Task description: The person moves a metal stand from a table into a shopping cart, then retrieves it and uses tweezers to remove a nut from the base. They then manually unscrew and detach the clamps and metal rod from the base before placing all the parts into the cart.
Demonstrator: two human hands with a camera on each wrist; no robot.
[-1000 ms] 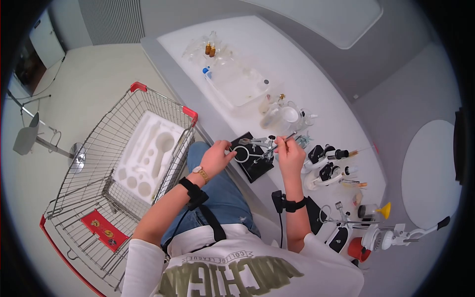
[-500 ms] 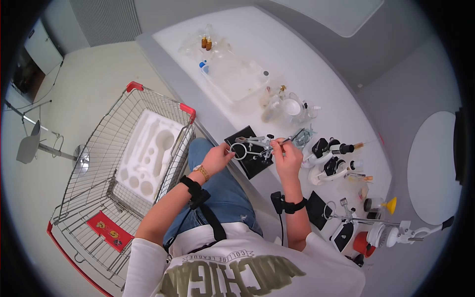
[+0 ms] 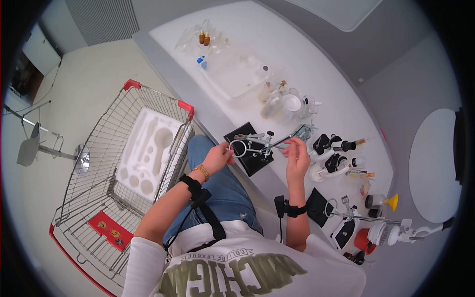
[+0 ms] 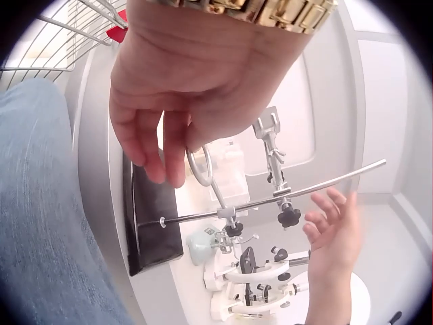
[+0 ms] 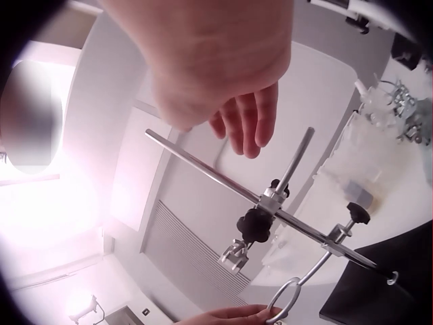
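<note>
A lab retort stand has a flat black base (image 3: 235, 136) and a long metal rod (image 4: 331, 181). It carries an iron ring (image 3: 237, 148) and a clamp (image 4: 270, 139), each fixed by a black-knobbed holder. My left hand (image 3: 216, 159) pinches the ring's edge between thumb and fingers, as the left wrist view also shows. Near the rod's free end is my right hand (image 3: 297, 159), fingers loosely spread with nothing held. In the right wrist view, the clamp holder's black knob (image 5: 255, 225) sits below the right fingertips.
White microscopes (image 3: 321, 171) stand right of the retort stand. Glassware (image 3: 292, 105) and a clear tray (image 3: 232, 96) lie farther back on the table. A second ring stand with a black base (image 3: 319, 207) is at the right. A shopping cart (image 3: 188, 110) holding a white foam insert (image 3: 148, 153) is at the left.
The right hand has come away from the clamp holder and rod, moving right with its fingers opening. The left hand stays at the ring.
</note>
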